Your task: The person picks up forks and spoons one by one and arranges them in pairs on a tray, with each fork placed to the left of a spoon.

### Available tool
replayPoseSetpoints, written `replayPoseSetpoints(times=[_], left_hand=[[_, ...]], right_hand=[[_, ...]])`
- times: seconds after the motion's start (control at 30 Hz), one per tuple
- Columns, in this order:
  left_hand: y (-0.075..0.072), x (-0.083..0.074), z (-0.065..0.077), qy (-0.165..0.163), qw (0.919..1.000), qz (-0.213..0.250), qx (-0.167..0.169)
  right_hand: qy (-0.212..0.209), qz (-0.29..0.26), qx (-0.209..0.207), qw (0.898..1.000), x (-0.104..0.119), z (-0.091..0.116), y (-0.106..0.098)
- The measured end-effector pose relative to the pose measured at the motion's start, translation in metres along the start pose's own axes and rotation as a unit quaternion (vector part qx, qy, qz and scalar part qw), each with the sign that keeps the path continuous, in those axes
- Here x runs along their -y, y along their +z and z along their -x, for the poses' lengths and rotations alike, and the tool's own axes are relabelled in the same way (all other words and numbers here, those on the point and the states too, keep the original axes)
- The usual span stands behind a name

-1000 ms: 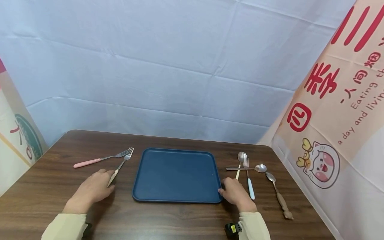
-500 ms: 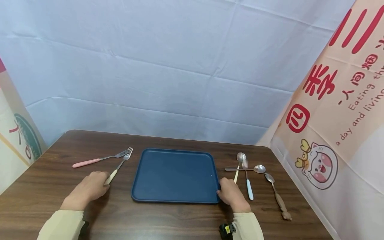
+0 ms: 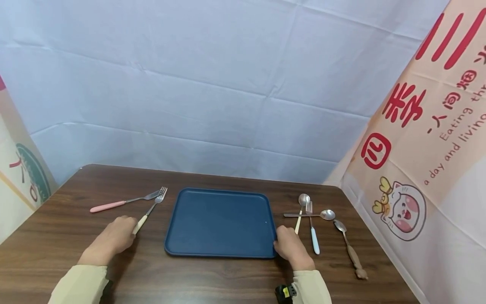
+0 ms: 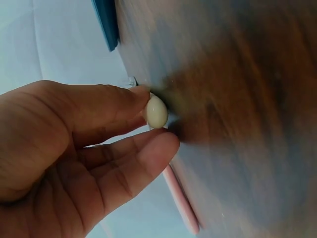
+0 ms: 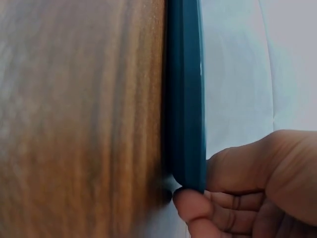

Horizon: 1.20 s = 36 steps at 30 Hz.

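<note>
In the head view, my left hand (image 3: 115, 236) is at the left, pinching the end of a cream-handled fork (image 3: 141, 223) between thumb and fingers. The left wrist view shows the rounded handle tip (image 4: 157, 112) between the fingertips. The fork's tines point away, close to the head of a pink-handled utensil (image 3: 108, 206). My right hand (image 3: 291, 246) grips the right rim of a dark blue rectangular tray (image 3: 220, 223) near its front corner. From the right wrist, the thumb lies on the tray's upper side (image 5: 193, 114) and curled fingers press at its outer edge.
Right of the tray lie a cream-handled spoon (image 3: 298, 219), a blue-handled fork (image 3: 314, 240) and a metal spoon (image 3: 327, 215) crossing them. Farther right is a spoon with a brown figured handle (image 3: 354, 256). White cloth (image 3: 190, 105) hangs behind the wooden table (image 3: 197, 278).
My right hand has moved left and closed on the tray's rim. My left hand has slid back to the end of the fork's handle, baring more of it. The view has shifted slightly.
</note>
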<state>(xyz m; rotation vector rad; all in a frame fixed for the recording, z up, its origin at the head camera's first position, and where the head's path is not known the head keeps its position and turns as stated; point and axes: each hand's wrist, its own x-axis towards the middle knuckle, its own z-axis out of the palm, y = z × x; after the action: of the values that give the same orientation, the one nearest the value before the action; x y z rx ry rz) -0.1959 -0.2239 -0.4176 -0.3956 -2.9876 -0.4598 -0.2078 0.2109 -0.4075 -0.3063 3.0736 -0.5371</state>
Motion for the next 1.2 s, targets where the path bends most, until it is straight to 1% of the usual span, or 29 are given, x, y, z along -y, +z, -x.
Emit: replayPoseSetpoints(times=[0.13,0.33,0.43,0.67,0.83,1.0,1.2], left_hand=[[0.001,-0.001,0.0,-0.004,1.0,-0.005,0.004],[0.0,-0.001,-0.002,-0.015,0.9998,0.001,0.011],[0.0,0.001,-0.002,-0.022,0.9996,0.002,0.018],[0.0,0.002,-0.004,-0.025,0.9991,0.003,0.035],[-0.002,0.002,-0.004,-0.035,0.9983,0.01,0.046],[-0.005,0.0,-0.005,-0.037,0.9982,0.015,0.045],[-0.009,-0.005,-0.007,-0.039,0.9976,0.025,0.051]], right_hand=[[0.0,0.002,0.004,1.0,-0.001,0.001,-0.001],[-0.006,0.008,-0.003,1.0,-0.001,0.0,-0.001],[-0.008,0.012,-0.003,1.0,-0.001,-0.001,0.0],[-0.006,0.021,-0.007,1.0,-0.002,-0.003,0.001],[-0.001,0.017,-0.001,1.0,-0.001,-0.003,0.001],[0.006,0.014,0.002,1.0,-0.001,-0.002,-0.001],[0.003,0.015,-0.001,1.0,-0.001,-0.002,-0.003]])
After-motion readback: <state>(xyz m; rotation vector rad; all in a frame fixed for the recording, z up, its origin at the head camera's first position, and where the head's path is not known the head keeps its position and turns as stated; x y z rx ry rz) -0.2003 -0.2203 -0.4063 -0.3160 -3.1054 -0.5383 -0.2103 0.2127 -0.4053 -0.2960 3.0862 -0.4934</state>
